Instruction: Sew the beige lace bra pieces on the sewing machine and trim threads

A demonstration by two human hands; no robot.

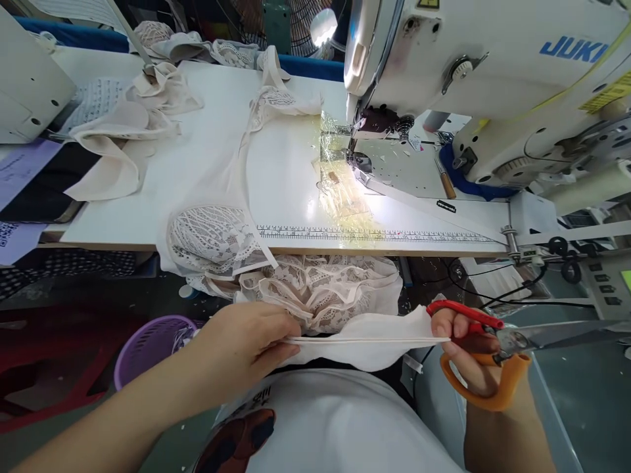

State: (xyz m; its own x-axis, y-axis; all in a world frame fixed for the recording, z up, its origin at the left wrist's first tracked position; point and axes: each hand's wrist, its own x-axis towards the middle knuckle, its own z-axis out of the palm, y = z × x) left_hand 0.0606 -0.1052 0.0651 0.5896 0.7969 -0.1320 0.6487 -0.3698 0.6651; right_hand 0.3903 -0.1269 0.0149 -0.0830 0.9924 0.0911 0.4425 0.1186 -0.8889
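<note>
Fabric strip of smooth white cloth with a straight ridged seam [374, 356] spans the gap between both hands, above the lap. The left hand [251, 335] pinches one end; the right hand [468, 365] pinches the other while holding metal scissors with red and orange handles [514, 341]. Beige lace fabric [325, 289] bunches just beyond, against the white tabletop [286, 171] bearing a white sewing machine [493, 59].

Purple basket [140, 358] beside red stool [59, 335]

The person wears a white cloth shirt [345, 420] bearing dark lettering [262, 396] and a reddish-brown, sunglasses-shaped print [237, 439].
</note>
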